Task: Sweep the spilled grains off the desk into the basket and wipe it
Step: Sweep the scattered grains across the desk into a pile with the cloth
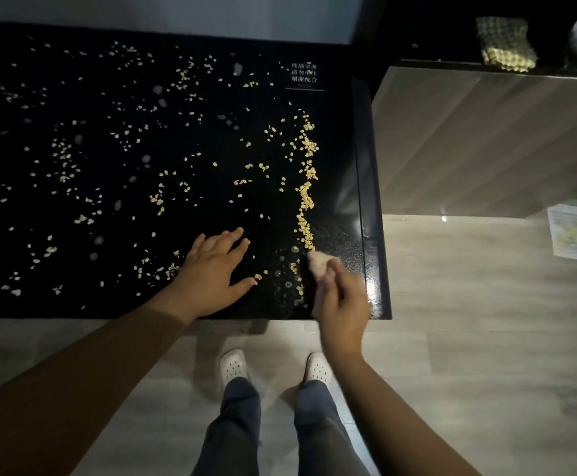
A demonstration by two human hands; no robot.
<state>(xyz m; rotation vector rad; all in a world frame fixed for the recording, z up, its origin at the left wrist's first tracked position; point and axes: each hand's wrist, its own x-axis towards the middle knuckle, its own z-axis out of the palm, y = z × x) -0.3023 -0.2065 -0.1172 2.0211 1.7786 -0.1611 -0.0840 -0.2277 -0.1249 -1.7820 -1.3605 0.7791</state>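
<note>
mid-sweep, i judge: my left hand (216,269) open on the desk (342,166), my right hand (343,304) gripping a pale wad (319,266), grain ridge (306,201) next needs pushing edgeward.

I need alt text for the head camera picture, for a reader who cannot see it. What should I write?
A person's left hand rests flat, fingers spread, on a black desk strewn with grains, while the right hand holds a blurred pale wad near the desk's right edge. A ridge of grains runs along that edge.
</note>
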